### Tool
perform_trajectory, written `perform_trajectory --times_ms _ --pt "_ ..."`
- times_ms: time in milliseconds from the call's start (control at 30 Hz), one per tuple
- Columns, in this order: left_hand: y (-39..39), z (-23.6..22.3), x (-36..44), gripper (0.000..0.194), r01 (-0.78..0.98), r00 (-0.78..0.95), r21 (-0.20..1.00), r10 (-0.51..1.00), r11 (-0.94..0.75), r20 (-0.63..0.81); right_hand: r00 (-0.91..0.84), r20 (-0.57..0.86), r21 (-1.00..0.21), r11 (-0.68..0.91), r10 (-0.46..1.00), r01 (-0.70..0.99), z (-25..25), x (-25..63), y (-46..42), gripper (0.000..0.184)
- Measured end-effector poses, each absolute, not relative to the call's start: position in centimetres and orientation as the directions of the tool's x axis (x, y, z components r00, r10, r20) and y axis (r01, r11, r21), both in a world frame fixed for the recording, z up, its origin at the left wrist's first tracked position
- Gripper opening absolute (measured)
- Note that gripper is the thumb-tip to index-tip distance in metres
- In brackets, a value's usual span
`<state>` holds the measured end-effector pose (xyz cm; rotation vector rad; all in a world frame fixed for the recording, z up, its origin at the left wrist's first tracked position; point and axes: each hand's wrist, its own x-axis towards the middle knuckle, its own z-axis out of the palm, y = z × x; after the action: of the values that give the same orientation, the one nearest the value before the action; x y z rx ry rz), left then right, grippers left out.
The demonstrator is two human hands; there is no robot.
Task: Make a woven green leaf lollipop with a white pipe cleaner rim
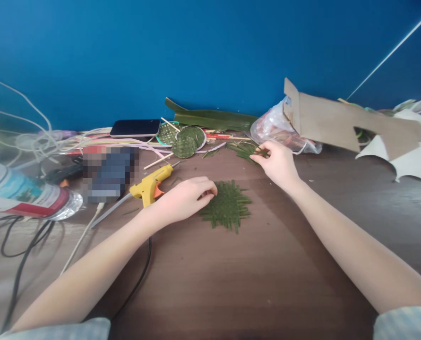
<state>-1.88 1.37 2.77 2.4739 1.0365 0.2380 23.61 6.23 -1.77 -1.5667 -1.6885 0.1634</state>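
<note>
A small woven mat of green leaf strips (227,207) with ragged ends lies flat on the table. My left hand (187,198) is at its left edge, fingers curled and the thumb close to the fingertips. Whether it pinches anything there, I cannot make out. Farther back and to the right, my right hand (278,163) pinches thin green leaf strips (244,150) between thumb and fingers, at a small pile of such strips. Just left of my left hand lies a yellow glue gun (149,185) with an orange trigger.
Round woven leaf pieces on sticks (185,144), a black phone (135,127) and a long green leaf (213,119) lie along the blue wall. A plastic bottle (29,194) and cables occupy the left. Behind my right hand are a plastic bag (274,123) and cut cardboard (332,117).
</note>
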Motion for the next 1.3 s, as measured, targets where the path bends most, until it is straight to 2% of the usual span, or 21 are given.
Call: perform_trajectory --times_ms 133,300,467,567,700,867,1000,1133,1300 --pt "1.5 2.8 -1.9 0.015 0.650 0.690 0.455 0.723 -0.608 -0.019 0.103 0.380 -0.644 0.183 0.919 0.742 -1.4 23.4 6.2 0.010" --pt "1.6 3.0 -2.1 0.016 0.657 0.687 0.446 0.726 -0.608 -0.022 0.051 0.355 -0.650 0.208 0.933 0.731 -0.8 23.5 6.0 0.019" --pt "1.8 3.1 -2.4 0.017 0.651 0.688 0.439 0.726 -0.619 0.004 0.061 0.295 -0.691 0.168 0.954 0.703 -0.5 23.5 6.0 0.019" --pt "2.0 3.1 -2.6 0.018 0.652 0.679 0.442 0.734 -0.616 0.021 0.086 0.290 -0.688 0.145 0.953 0.711 -0.2 23.6 5.9 0.015" --pt "2.3 3.3 -2.9 0.018 0.660 0.668 0.437 0.744 -0.611 0.032 0.061 0.263 -0.685 0.142 0.963 0.714 0.0 24.0 5.9 0.023" --pt "2.5 3.3 -3.1 0.018 0.720 0.585 0.424 0.809 -0.549 0.053 0.041 0.211 -0.627 0.103 0.977 0.772 0.6 24.4 5.8 0.019" --pt "2.3 3.0 -2.9 0.013 0.765 0.505 0.423 0.860 -0.486 0.075 0.067 0.130 -0.702 0.044 0.989 0.711 0.9 24.4 5.8 0.017" --pt "2.0 2.8 -2.5 0.014 0.789 0.480 0.424 0.877 -0.445 0.026 0.028 0.082 -0.781 0.047 0.996 0.623 1.0 24.2 5.7 0.017" --pt "1.7 2.1 -2.0 0.022 0.811 0.478 0.399 0.878 -0.428 -0.028 -0.005 0.057 -0.780 0.048 0.998 0.625 1.6 23.0 5.1 0.009"
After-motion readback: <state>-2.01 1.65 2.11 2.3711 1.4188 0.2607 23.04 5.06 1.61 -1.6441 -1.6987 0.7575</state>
